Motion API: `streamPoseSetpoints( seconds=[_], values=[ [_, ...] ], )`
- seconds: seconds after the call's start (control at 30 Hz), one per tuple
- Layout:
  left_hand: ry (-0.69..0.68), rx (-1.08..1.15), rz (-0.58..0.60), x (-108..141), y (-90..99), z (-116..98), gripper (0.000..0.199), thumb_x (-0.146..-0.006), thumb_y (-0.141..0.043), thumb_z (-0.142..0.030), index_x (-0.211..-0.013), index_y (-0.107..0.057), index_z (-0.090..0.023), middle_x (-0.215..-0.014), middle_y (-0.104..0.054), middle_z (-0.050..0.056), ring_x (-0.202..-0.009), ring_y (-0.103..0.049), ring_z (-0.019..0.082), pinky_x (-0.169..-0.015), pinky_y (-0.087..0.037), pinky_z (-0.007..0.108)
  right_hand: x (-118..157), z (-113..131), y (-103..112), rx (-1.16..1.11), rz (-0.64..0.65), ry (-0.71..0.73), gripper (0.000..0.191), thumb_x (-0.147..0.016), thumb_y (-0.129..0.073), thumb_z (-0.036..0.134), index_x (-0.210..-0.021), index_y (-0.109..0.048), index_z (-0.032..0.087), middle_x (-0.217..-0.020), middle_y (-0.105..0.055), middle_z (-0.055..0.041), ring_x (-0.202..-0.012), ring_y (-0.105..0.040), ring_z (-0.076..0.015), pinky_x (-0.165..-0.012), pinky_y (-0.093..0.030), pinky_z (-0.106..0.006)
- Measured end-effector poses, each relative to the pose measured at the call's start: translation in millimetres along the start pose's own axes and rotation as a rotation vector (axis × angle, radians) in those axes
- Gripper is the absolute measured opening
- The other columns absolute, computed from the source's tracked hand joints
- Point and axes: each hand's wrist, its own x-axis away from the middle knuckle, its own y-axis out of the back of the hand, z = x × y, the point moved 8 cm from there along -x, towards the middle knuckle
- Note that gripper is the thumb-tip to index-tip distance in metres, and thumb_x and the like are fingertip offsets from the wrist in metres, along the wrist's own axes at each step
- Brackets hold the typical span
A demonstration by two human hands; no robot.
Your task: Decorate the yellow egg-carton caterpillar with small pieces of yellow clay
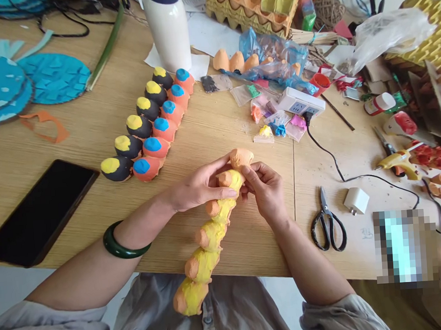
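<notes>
Between my hands is an egg-carton strip (212,233), its orange cups mostly coated in yellow clay; the cup at the far end is bare orange. My left hand (206,184) grips the strip from the left, thumb across the cups near the far end. My right hand (263,185) pinches the strip's right edge by the bare end cup, thumb on top; its fingertips are partly hidden. The near end hangs past the table edge over my shirt. Beyond my left hand lie a black strip (129,146) with yellow caps and a red strip (160,147) with blue caps, side by side.
A phone (44,208) lies left, scissors (326,220) and a white charger (356,201) right. A power strip (301,102) trails a black cable. Small clay packets (276,124) lie ahead. A white bottle (167,34) and stacked egg trays (248,14) stand at the back; a glue gun (400,164) is right.
</notes>
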Motion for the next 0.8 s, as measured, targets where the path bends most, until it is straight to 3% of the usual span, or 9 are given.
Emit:
streamPoseSetpoints(
  seconds=[0.17, 0.3, 0.47, 0.63, 0.8],
  values=[
    [0.004, -0.053, 0.037, 1.2, 4.6, -0.4, 0.091, -0.087, -0.081, -0.035, -0.165, -0.035, -0.030, -0.157, -0.055, 0.007, -0.145, -0.051, 0.034, -0.118, -0.048, 0.042, -0.4, 1.6, 2.6, -0.006, -0.003, 0.005, 0.040, -0.079, -0.086, 0.052, -0.075, -0.063, 0.019, -0.054, -0.057, 0.0071, -0.042, -0.055, -0.0079, -0.037, -0.048, -0.019],
    [-0.008, -0.053, 0.063, 2.3, 5.5, 0.0, 0.089, -0.087, -0.080, -0.034, -0.165, -0.036, -0.032, -0.159, -0.054, 0.007, -0.150, -0.045, 0.034, -0.121, -0.045, 0.044, -0.3, 1.3, 3.5, 0.013, 0.004, 0.016, 0.039, -0.080, -0.085, 0.052, -0.075, -0.064, 0.019, -0.057, -0.062, 0.0054, -0.043, -0.058, -0.0086, -0.036, -0.049, -0.019],
    [0.023, 0.037, 0.104, 2.6, 4.2, 4.2, 0.087, -0.087, -0.080, -0.032, -0.164, -0.039, -0.033, -0.151, -0.061, 0.006, -0.143, -0.053, 0.031, -0.115, -0.049, 0.040, 0.2, 3.1, 3.9, 0.043, 0.000, 0.034, 0.037, -0.082, -0.084, 0.050, -0.076, -0.065, 0.019, -0.055, -0.062, 0.0057, -0.044, -0.059, -0.0096, -0.037, -0.051, -0.020],
    [0.049, 0.145, 0.059, 3.5, 5.6, 3.3, 0.089, -0.083, -0.081, -0.024, -0.162, -0.041, -0.035, -0.136, -0.068, 0.004, -0.117, -0.066, 0.022, -0.093, -0.057, 0.030, -0.4, 4.8, 5.3, 0.046, -0.001, 0.054, 0.035, -0.083, -0.083, 0.049, -0.078, -0.065, 0.019, -0.061, -0.069, 0.0030, -0.046, -0.062, -0.0102, -0.038, -0.051, -0.020],
    [0.015, 0.277, 0.112, 3.8, -0.3, -3.6, 0.083, -0.083, -0.077, -0.018, -0.157, -0.047, -0.038, -0.140, -0.065, 0.004, -0.122, -0.065, 0.023, -0.096, -0.057, 0.032, -2.3, 6.7, 7.7, 0.052, -0.001, 0.081, 0.037, -0.084, -0.082, 0.052, -0.077, -0.064, 0.020, -0.055, -0.060, 0.0066, -0.043, -0.056, -0.0086, -0.040, -0.051, -0.020]
  ],
)
